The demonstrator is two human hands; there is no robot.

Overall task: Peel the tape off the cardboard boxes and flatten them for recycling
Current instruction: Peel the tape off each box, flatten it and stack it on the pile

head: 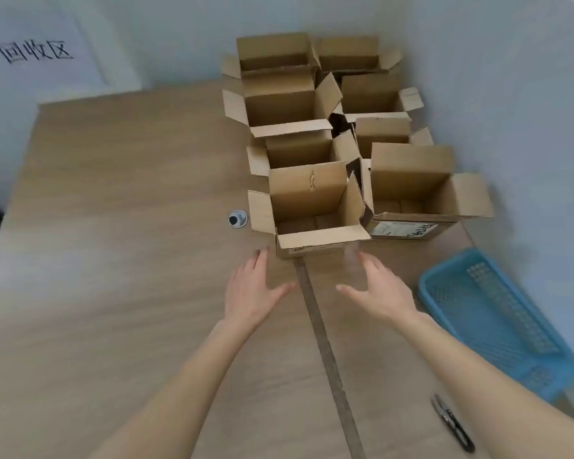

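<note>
From the head camera, the only view there is, a wooden desk (113,226) fills most of the frame, with a dark seam running down its lower middle. A cluster of open cardboard boxes (312,104) stands in two rows from the upper centre down to the middle right, all upright with their top flaps splayed out. The nearest box (312,207) sits at centre frame, and just beside it on the right is a labelled box (411,187) with a printed sticker on its front.

Both bare hands reach toward the nearest box from the bottom of the frame. The left hand (256,289) hovers near its lower left corner, fingers straight and spread, thumb out, holding nothing. The right hand (378,289) is near the lower right corner, fingers likewise spread and loose; there is a faint blur by its fingertips, and I cannot tell whether it is anything more than motion.

A blue basket (497,323) lies at the right edge, small black scissors (453,424) at the lower right, and a small round metal fitting (237,219) sits left of the nearest box. A white sheet with handwritten characters (34,51) hangs at the upper left.

As for progress, every box in sight is standing and none is flattened, so I judge nearly all the work remains. Whether tape is on the box bottoms is hidden.
</note>
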